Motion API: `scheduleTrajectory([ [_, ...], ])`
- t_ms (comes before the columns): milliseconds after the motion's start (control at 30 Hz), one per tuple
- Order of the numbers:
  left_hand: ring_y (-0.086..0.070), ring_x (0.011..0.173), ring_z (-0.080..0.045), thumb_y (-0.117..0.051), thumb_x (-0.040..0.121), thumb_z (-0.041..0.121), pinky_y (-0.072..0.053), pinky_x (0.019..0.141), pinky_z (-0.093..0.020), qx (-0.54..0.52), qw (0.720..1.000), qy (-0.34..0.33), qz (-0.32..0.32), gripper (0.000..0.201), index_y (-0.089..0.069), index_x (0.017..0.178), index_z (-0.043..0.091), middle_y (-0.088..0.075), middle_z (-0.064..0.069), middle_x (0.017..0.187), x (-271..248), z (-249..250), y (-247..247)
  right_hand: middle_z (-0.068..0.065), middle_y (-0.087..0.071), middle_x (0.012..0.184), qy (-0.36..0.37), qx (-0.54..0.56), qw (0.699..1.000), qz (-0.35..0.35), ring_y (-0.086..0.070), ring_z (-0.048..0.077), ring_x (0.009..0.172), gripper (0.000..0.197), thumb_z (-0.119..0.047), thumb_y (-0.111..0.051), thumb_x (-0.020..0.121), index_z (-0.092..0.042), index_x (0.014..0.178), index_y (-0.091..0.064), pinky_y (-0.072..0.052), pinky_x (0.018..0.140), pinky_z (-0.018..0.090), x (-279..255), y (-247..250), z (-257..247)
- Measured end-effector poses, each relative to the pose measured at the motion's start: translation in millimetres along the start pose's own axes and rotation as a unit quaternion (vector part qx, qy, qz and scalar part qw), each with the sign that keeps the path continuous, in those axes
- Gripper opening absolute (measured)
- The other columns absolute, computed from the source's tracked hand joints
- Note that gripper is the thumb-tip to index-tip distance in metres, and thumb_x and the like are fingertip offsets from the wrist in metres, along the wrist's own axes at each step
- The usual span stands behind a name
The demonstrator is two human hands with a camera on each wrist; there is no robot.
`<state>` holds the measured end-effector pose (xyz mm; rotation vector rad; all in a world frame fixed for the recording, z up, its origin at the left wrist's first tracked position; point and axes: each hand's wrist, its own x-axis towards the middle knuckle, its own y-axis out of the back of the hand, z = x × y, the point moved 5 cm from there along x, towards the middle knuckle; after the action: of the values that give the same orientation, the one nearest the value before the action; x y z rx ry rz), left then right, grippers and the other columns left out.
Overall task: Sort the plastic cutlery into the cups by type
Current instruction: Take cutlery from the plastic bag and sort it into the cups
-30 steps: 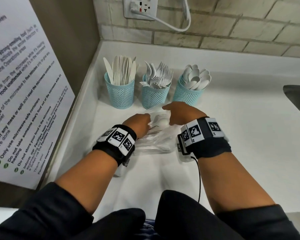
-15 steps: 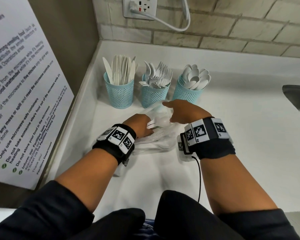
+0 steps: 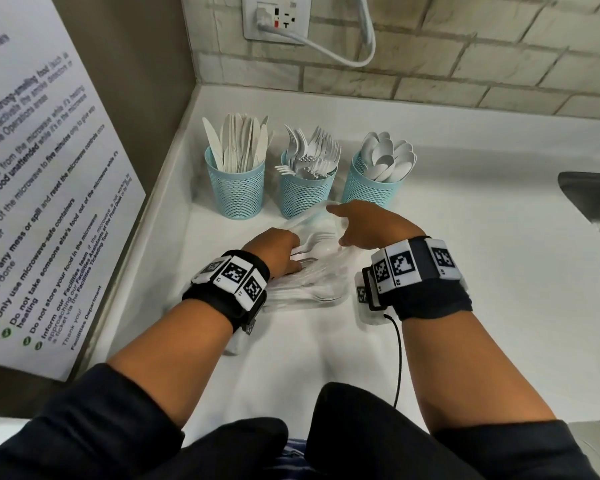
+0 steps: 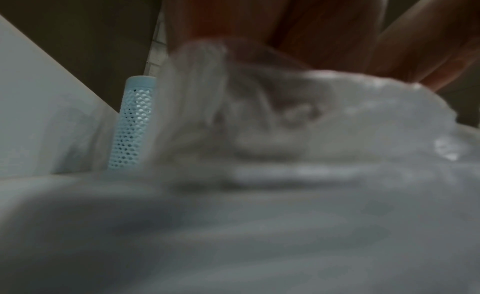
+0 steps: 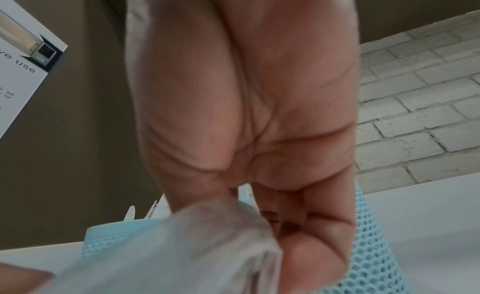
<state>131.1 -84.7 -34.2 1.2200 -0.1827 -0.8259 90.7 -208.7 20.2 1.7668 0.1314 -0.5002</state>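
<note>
Writing: wall notice (image 3: 42, 188) reads "Only use microwave-safe containers"; "Thank you!"
Right hand (image 3: 368, 225): fingers curled, pinching the clear bag (image 5: 197, 247) by its edge
Left hand (image 3: 274, 249): inside the bag's mouth on loose cutlery (image 3: 312, 251); finger pose cannot be told
Cups: knives cup (image 3: 235, 188); forks cup (image 3: 307, 192); spoons cup (image 3: 369, 188); just behind the bag
</note>
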Motion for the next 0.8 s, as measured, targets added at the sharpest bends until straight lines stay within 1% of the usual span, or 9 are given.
scheduleTrajectory([
  [167,-0.054,0.111,-0.030,-0.055,0.091,0.022,-0.042,0.089,-0.030,-0.011,1.000,0.005,0.006,0.033,-0.055,0.119,0.004,-0.058,-0.015,0.122,-1.5,-4.2,0.7,0.005,-0.021,0.155,-0.004,0.008,1.000,-0.008,-0.025,0.022,0.141,0.068,-0.011,-0.055,0.092,-0.022,0.149,-0.019,-0.026,0.110,0.031,-2.2,1.9,2.6],
  [333,-0.049,0.120,-0.025,-0.052,0.094,0.025,-0.037,0.093,-0.025,-0.045,0.999,0.014,-0.026,0.042,-0.047,0.131,0.007,-0.051,-0.010,0.134,-7.6,-10.4,10.9,0.005,-0.027,0.153,-0.010,0.045,0.999,-0.011,-0.041,0.020,0.127,0.064,-0.001,-0.045,0.091,-0.024,0.147,-0.024,-0.037,0.098,0.033,-1.9,2.6,4.2],
  [367,-0.052,0.115,-0.024,-0.052,0.094,0.024,-0.039,0.088,-0.024,-0.058,0.998,0.014,-0.031,0.039,-0.049,0.129,0.007,-0.054,-0.010,0.130,-9.2,-11.1,14.3,0.005,-0.029,0.152,-0.009,0.051,0.999,-0.015,-0.041,0.019,0.125,0.063,0.001,-0.042,0.091,-0.023,0.147,-0.025,-0.036,0.093,0.031,-1.7,2.9,4.2],
  [433,-0.061,0.086,-0.014,-0.052,0.094,0.016,-0.044,0.066,-0.014,-0.129,0.991,0.000,-0.039,0.020,-0.056,0.111,0.008,-0.065,-0.008,0.107,-10.4,-11.7,19.3,0.004,-0.029,0.152,-0.010,0.051,0.998,-0.026,-0.039,0.021,0.131,0.063,0.002,-0.038,0.091,-0.023,0.147,-0.025,-0.036,0.098,0.032,-2.2,3.3,4.1],
  [467,-0.062,0.069,-0.007,-0.051,0.094,0.011,-0.044,0.056,-0.009,-0.187,0.981,-0.006,-0.047,0.009,-0.056,0.101,0.009,-0.067,-0.006,0.093,-12.1,-10.7,21.6,0.004,-0.030,0.151,-0.013,0.056,0.998,-0.031,-0.041,0.020,0.129,0.063,0.003,-0.037,0.091,-0.023,0.147,-0.026,-0.037,0.102,0.034,-2.1,3.6,4.8],
  [533,-0.060,0.054,0.002,-0.051,0.094,0.007,-0.047,0.056,-0.012,-0.285,0.957,-0.022,-0.047,0.006,-0.055,0.091,0.010,-0.066,0.000,0.078,-15.1,-8.6,28.3,0.003,-0.032,0.150,-0.016,0.066,0.997,-0.030,-0.043,0.015,0.115,0.063,0.002,-0.039,0.090,-0.024,0.146,-0.028,-0.041,0.095,0.028,-1.2,4.3,6.5],
  [600,-0.062,0.054,0.002,-0.051,0.094,0.006,-0.048,0.060,-0.014,-0.355,0.934,-0.029,-0.030,0.007,-0.056,0.091,0.011,-0.066,0.000,0.079,-15.9,-7.9,33.9,0.001,-0.034,0.149,-0.012,0.071,0.997,-0.023,-0.043,0.017,0.117,0.062,-0.003,-0.045,0.089,-0.027,0.144,-0.031,-0.040,0.091,0.026,0.6,7.2,7.6],
  [700,-0.064,0.053,0.001,-0.048,0.094,0.004,-0.049,0.053,-0.010,-0.471,0.882,-0.031,-0.007,0.012,-0.055,0.103,0.008,-0.065,-0.003,0.082,-18.7,-2.0,41.1,0.000,-0.047,0.136,0.032,0.167,0.985,0.002,-0.045,0.016,0.116,0.060,-0.007,-0.060,0.085,-0.026,0.139,-0.042,-0.038,0.099,0.030,0.3,17.2,2.0],
  [800,-0.067,0.058,-0.001,-0.051,0.094,0.007,-0.053,0.055,-0.013,-0.527,0.849,-0.033,0.014,0.011,-0.059,0.095,0.014,-0.069,0.002,0.077,-17.8,0.1,43.8,-0.003,-0.053,0.124,0.069,0.291,0.953,0.043,-0.045,0.011,0.115,0.048,-0.013,-0.066,0.084,-0.022,0.129,-0.053,-0.036,0.103,0.031,-3.1,29.6,-2.6],
])
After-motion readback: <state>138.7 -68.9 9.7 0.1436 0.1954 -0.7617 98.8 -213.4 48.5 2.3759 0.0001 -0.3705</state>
